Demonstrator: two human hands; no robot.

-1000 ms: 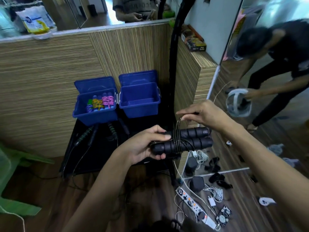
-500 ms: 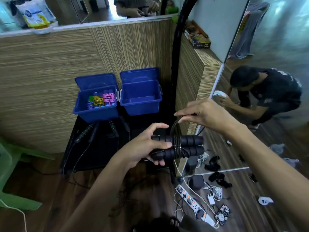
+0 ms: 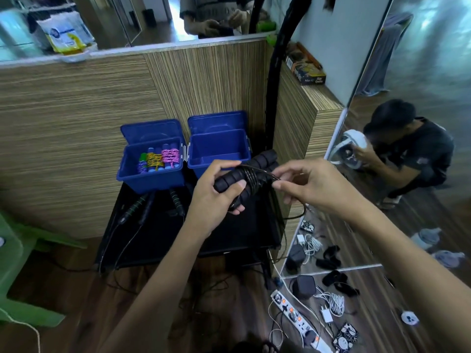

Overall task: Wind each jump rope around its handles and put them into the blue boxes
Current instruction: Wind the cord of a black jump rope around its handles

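My left hand grips the two black foam handles of a jump rope, held together and tilted up to the right. Black cord is coiled around their middle. My right hand pinches the loose cord just right of the coil; the rest hangs down toward the floor. Behind stand two open blue boxes: the left box holds several wound coloured ropes, the right box looks empty. More ropes with green-black handles lie on the black table.
A wood-grain partition backs the table. A mirror on the right reflects a crouching person. On the floor lie a power strip, chargers and cables. A green plastic chair stands at the left.
The handles have risen and tilted from level to pointing up-right, closer to the right box. My right hand dropped from above the coil to its right side, still pulling cord.
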